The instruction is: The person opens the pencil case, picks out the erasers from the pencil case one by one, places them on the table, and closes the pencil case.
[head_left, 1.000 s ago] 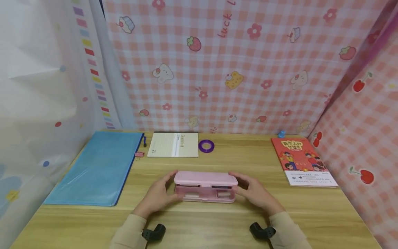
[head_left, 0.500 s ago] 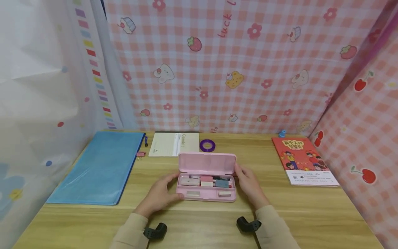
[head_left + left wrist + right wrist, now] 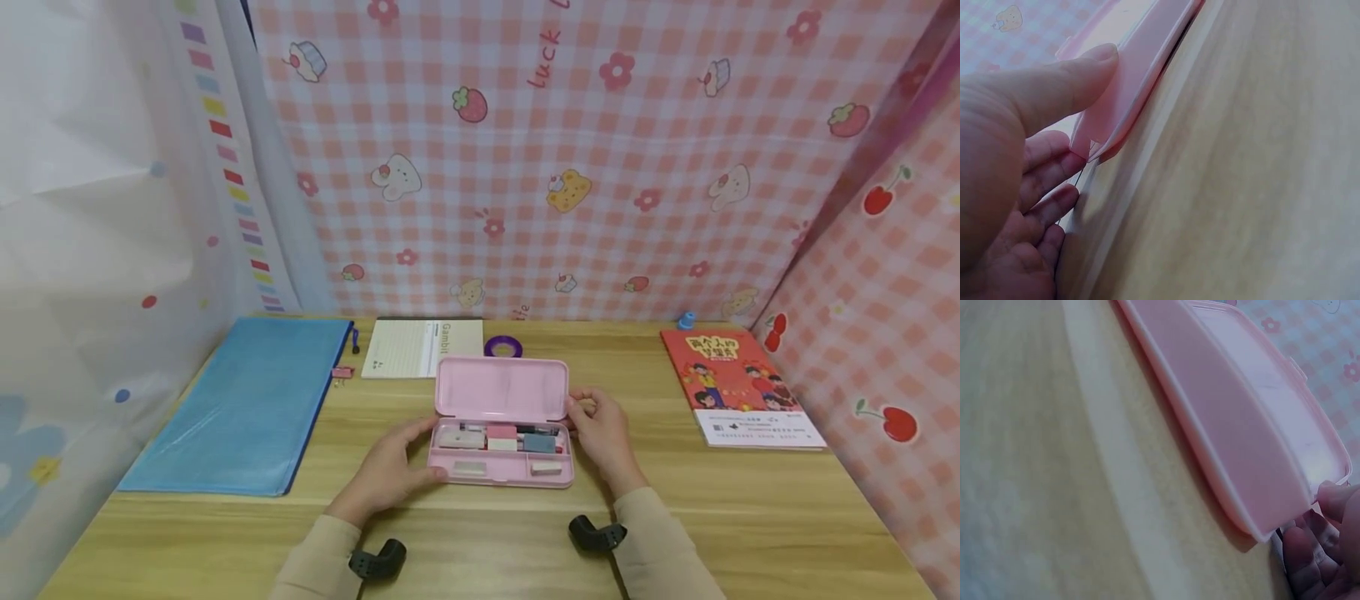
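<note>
A pink pencil case (image 3: 501, 479) lies on the wooden table with its lid (image 3: 502, 388) raised at the back. Inside are a pink-and-white eraser (image 3: 502, 437), a blue-grey block (image 3: 539, 442), a dark pen (image 3: 542, 429) and pale pieces in the front compartments. My left hand (image 3: 386, 468) grips the case's left end, thumb at the front corner and fingers around the side; the left wrist view shows the thumb (image 3: 1079, 75) over the front wall. At the right end, my right hand (image 3: 606, 437) pinches the lid's lower corner, fingers curled (image 3: 1310, 556) behind the thumb.
A blue folder (image 3: 236, 408) lies at the left, with a pink clip (image 3: 342, 372) beside it. Behind the case are a notebook (image 3: 397, 350) and purple tape roll (image 3: 503, 347), partly covered by the lid. A red book (image 3: 731, 375) and small blue object (image 3: 686, 320) are at right.
The lid has swung up and back from nearly closed, baring the contents. My right hand has moved from the lid's front to its hinge-side corner; my left hand keeps its hold.
</note>
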Action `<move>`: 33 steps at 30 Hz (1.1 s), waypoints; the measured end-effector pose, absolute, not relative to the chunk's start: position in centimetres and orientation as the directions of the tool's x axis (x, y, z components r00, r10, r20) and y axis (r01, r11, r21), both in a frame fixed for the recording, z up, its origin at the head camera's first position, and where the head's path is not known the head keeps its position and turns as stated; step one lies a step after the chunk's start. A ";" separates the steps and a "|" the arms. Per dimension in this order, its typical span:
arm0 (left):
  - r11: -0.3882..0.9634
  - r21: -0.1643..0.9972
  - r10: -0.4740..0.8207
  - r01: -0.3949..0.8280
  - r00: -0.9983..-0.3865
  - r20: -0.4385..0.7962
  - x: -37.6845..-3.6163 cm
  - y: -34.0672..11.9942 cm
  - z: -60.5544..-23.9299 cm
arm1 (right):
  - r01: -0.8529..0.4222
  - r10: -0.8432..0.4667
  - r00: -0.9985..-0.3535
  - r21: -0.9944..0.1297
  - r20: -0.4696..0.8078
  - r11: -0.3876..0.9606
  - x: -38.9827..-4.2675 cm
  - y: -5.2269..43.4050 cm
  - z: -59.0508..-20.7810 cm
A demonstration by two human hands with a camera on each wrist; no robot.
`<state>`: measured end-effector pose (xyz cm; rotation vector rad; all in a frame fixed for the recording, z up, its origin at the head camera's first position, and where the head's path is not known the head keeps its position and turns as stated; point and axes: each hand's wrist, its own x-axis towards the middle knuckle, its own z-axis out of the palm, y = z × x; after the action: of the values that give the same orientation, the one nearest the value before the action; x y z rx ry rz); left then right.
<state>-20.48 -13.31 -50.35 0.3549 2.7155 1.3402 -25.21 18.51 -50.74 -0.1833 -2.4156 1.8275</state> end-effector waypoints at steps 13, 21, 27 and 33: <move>0.597 0.783 0.257 0.175 -0.966 0.020 -20.6 -13.4 -50.5 | 0.018 0.165 -0.986 -0.951 0.034 0.307 -25.3 18.7 -51.1; 0.591 0.786 0.253 0.180 -0.967 0.031 -20.5 -13.3 -50.4 | -0.044 0.048 -0.997 -0.943 0.063 0.330 -24.0 19.8 -51.3; 0.595 0.782 0.251 0.183 -0.967 0.035 -20.5 -13.3 -50.5 | -0.098 -0.090 -0.994 -0.918 0.068 0.385 -22.8 21.4 -51.1; 0.603 0.779 0.244 0.172 -0.969 0.025 -20.4 -13.3 -50.4 | -0.145 -0.218 -0.974 -0.900 0.057 0.412 -21.9 22.5 -51.2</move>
<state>-20.39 -13.26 -50.37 0.3561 2.7370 1.3162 -21.89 22.52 -51.18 0.3476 -2.6966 1.7076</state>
